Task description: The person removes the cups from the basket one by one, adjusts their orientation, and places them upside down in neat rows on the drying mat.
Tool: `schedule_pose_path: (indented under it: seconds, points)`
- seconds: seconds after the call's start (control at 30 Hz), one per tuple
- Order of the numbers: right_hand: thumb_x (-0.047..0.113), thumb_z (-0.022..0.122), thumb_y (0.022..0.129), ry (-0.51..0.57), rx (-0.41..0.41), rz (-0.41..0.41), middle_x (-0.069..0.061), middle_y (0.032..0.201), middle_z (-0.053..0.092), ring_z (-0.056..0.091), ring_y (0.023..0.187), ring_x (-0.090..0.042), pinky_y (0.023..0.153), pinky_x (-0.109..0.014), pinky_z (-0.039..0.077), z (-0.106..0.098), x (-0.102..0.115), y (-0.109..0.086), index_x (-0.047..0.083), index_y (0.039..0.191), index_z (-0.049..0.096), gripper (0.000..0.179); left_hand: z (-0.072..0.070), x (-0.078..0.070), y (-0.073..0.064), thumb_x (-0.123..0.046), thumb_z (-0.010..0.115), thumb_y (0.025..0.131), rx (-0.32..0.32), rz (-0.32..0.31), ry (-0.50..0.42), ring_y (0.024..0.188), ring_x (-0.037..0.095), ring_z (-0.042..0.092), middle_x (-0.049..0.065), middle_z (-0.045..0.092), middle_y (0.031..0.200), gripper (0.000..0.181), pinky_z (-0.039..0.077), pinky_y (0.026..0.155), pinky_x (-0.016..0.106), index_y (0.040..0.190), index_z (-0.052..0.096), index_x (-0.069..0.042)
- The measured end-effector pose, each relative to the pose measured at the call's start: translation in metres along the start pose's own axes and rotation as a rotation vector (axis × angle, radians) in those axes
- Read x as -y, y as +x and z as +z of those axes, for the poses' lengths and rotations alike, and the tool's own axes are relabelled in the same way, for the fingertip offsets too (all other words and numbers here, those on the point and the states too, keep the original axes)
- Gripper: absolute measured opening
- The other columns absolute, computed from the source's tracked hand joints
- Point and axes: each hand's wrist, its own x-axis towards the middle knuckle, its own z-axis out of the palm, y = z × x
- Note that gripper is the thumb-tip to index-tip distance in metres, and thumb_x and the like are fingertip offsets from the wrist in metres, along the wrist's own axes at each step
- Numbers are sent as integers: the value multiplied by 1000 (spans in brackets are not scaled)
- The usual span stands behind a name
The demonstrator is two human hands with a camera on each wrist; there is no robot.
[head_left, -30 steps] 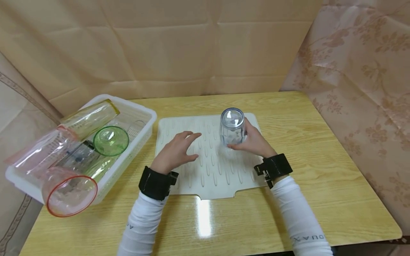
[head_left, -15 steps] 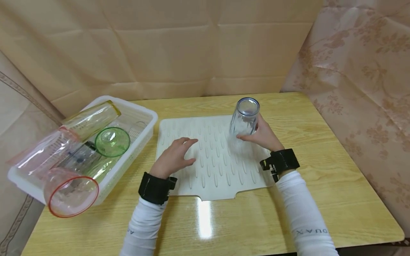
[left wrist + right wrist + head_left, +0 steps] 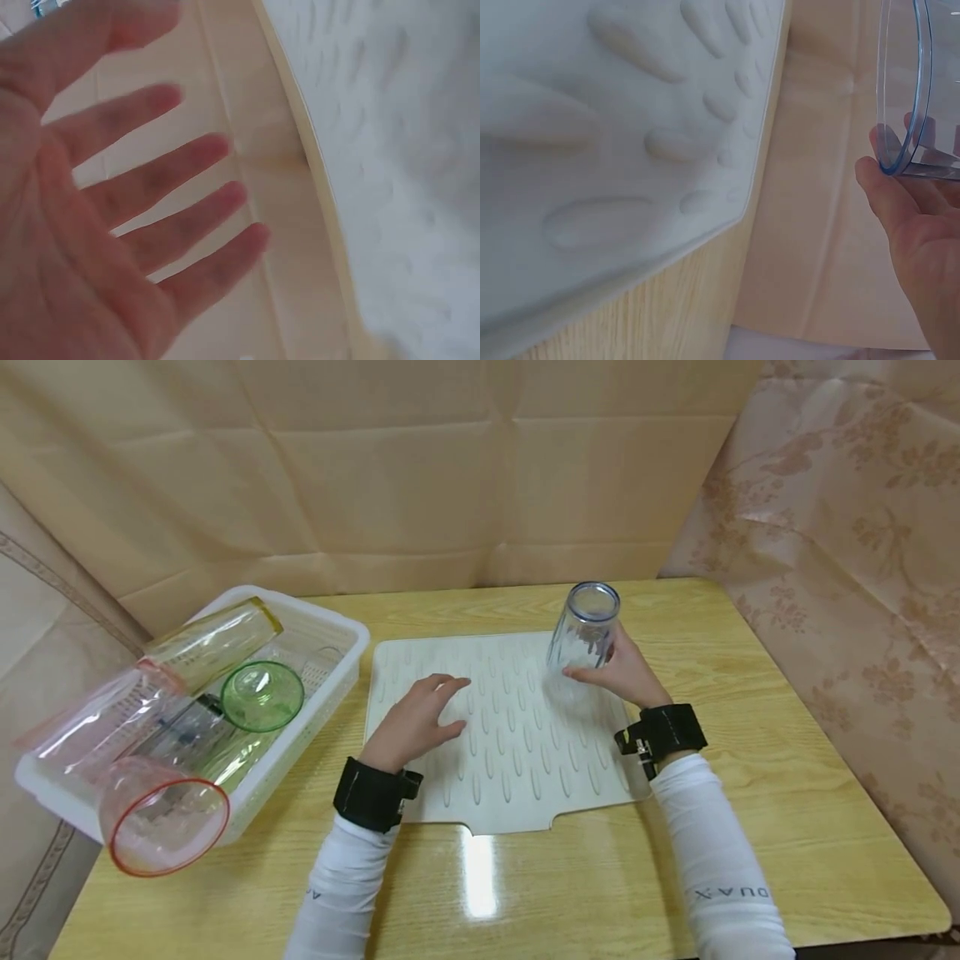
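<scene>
My right hand (image 3: 628,675) holds a clear, blue-tinted drinking glass (image 3: 579,639) by its lower part, thumb on the near side. The glass leans a little to the right over the far right part of a white ribbed mat (image 3: 450,660). In the right wrist view the fingers (image 3: 889,191) curl round the glass near its blue-edged rim (image 3: 909,150). My left hand (image 3: 416,722) hovers over the mat's left side, holding nothing. Its fingers and thumb are spread apart, and the left wrist view shows the bare palm (image 3: 82,247).
At the left stands a white plastic basket (image 3: 341,668) with several coloured glasses. A green glass (image 3: 262,696) and a yellow one (image 3: 217,639) lie in it. A pink red-rimmed glass (image 3: 161,818) juts over its near edge. Beige cloth (image 3: 375,477) hangs behind the table (image 3: 750,760).
My right hand has carried the glass to the right and away from me, and it now leans more. The left hand has barely shifted, its fingers still apart.
</scene>
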Motion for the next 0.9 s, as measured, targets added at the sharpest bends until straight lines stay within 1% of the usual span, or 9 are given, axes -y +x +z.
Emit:
schedule_pose_path:
  seconds: [0.1,0.23,0.33,0.4,0.57,0.63,0.77,0.9]
  points:
    - [1,81,74,5,4,-8,-21,141,41,38,131,-33,106,-51,31,3,0,0,4,146,28,90,0,-3,9,-17,71,88,-95,46,-55,123,33,46,18,48,136,60,45,94,47,142,46,-7]
    - [2,82,74,12,13,-11,-20,141,42,38,131,-33,106,-51,31,10,3,0,5,147,27,91,1,-9,25,-18,72,88,-245,107,-126,125,32,46,18,48,137,61,41,100,45,141,46,-4]
    - [2,82,73,34,23,-21,-20,140,42,38,131,-33,107,-51,30,18,8,0,5,147,28,91,2,-16,38,-20,74,86,-323,140,-174,127,31,45,18,48,137,64,37,104,43,140,46,-1]
    - [0,81,73,49,35,-37,-21,139,44,39,130,-33,106,-51,31,24,11,1,3,146,29,90,1,-21,45,-22,74,85,-338,149,-213,129,30,44,18,48,139,66,35,105,44,140,45,0]
    - [-1,80,73,53,76,-72,-23,139,44,41,128,-35,105,-51,33,38,20,4,1,147,27,91,0,-30,58,-22,77,84,-306,164,-343,132,28,41,17,47,141,70,32,107,42,141,44,1]
    - [-1,80,73,47,90,-83,-24,140,44,41,128,-35,104,-52,34,43,23,5,1,147,26,92,-1,-32,60,-21,78,82,-299,160,-380,132,28,40,17,46,142,72,32,108,41,142,43,0]
    - [-3,80,72,50,106,-116,-23,139,45,43,126,-35,103,-52,35,50,29,6,1,147,26,92,-4,-34,61,-21,80,80,-303,138,-424,135,26,38,15,43,145,78,30,109,40,145,40,-2]
    - [-2,80,72,49,118,-128,-22,139,45,44,123,-34,99,-50,37,55,34,6,1,147,27,93,-5,-35,62,-19,82,78,-330,147,-467,135,23,37,13,42,147,84,28,110,37,146,37,-2]
